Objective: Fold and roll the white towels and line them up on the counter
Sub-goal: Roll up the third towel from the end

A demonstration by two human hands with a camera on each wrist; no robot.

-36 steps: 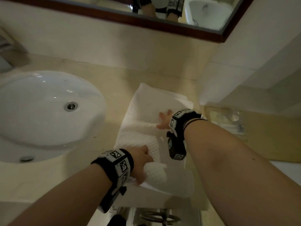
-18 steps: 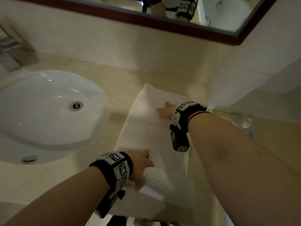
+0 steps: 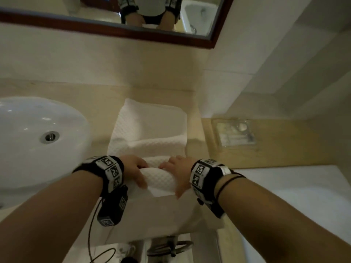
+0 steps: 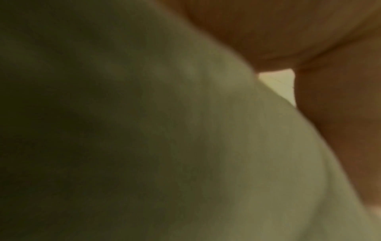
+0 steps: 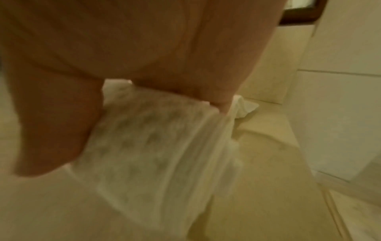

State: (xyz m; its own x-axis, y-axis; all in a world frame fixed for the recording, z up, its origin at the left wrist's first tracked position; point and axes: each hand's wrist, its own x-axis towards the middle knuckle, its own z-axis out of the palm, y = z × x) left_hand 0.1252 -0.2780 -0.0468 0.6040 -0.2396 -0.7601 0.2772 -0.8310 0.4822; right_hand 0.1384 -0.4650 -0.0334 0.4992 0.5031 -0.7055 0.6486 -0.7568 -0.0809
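Both hands are now down at the near end of the white towel [image 3: 150, 130]: the right hand [image 3: 179, 172], which a moment ago was pressing flat on the cloth farther back toward the wall, is sitting beside the left hand [image 3: 133, 170], and the small curl the left was lifting alone is now a proper roll. That rolled part is lying crosswise between the two hands, right at the surface's [image 3: 102, 111] front edge, just right of the sink [image 3: 38, 141]. The left hand is grasping the roll's left end, fingers curled over the top and thumb tucked underneath. The right hand is gripping the right end the same way, fingers wrapped over the waffle cloth, thumb pointing down at the front.

Beyond the roll, the rest of the towel is stretching away from the sink's right side toward the wall, flat at the far end with one raised fold across the middle.

From the right wrist view, the right hand [image 5: 128, 53] is clamping down on the blurred towel [image 5: 156, 146], layered edges showing at the roll's end. The left wrist view is dim and soft, filled with towel [image 4: 185, 146] close under the left hand [image 4: 309, 40].

A clear tray [image 3: 235, 133] is sitting right of the towel, well away from the sink, and a dark-framed mirror [image 3: 106, 29] is hanging above.
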